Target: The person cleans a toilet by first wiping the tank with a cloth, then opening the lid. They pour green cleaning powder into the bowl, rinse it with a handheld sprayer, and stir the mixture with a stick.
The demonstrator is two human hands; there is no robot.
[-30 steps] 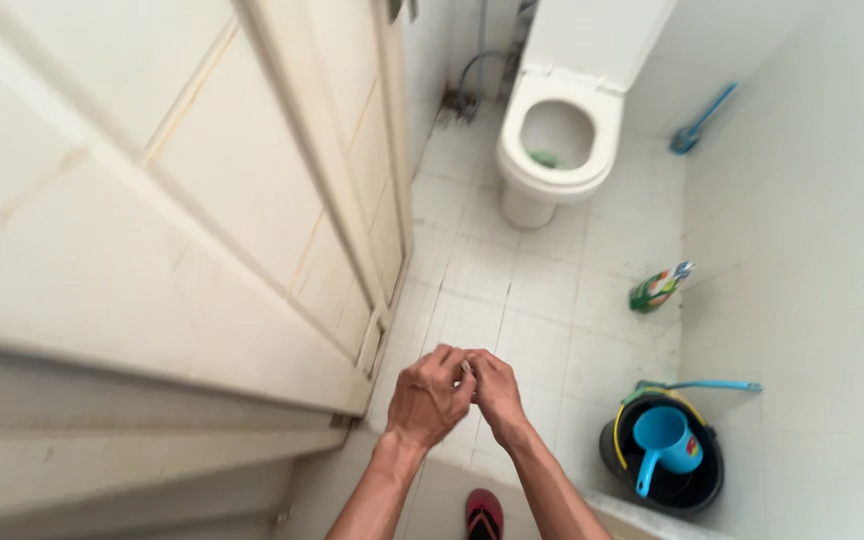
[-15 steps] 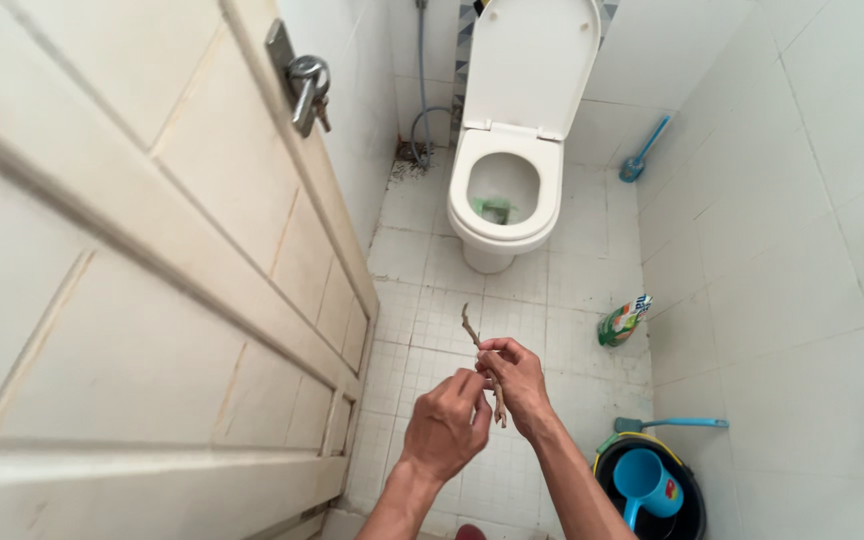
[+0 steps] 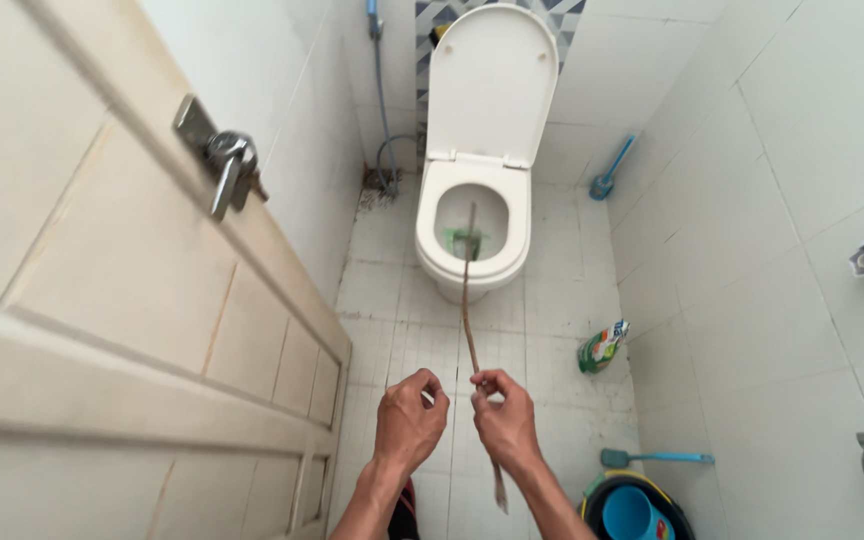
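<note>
My right hand (image 3: 505,420) grips a long thin brown stick (image 3: 468,300) that points forward toward the white toilet (image 3: 474,200). The stick's far tip lies over the bowl in this view, and its near end hangs below my wrist. My left hand (image 3: 408,418) is closed in a loose fist just left of the right hand; whether it holds anything I cannot tell. The toilet lid stands up, and something green sits in the bowl. Both hands hover over the white tiled floor (image 3: 392,330).
A cream door (image 3: 102,300) with a metal lever handle (image 3: 227,165) fills the left. A blue brush (image 3: 612,170) leans by the far wall. A green bottle (image 3: 603,346), a black bucket (image 3: 642,510) with a blue scoop, and a spray hose (image 3: 380,100) are also here.
The view has tilted up and moved closer to the toilet. The stick, short and near my hands before, now extends out toward the bowl. My hands have parted slightly.
</note>
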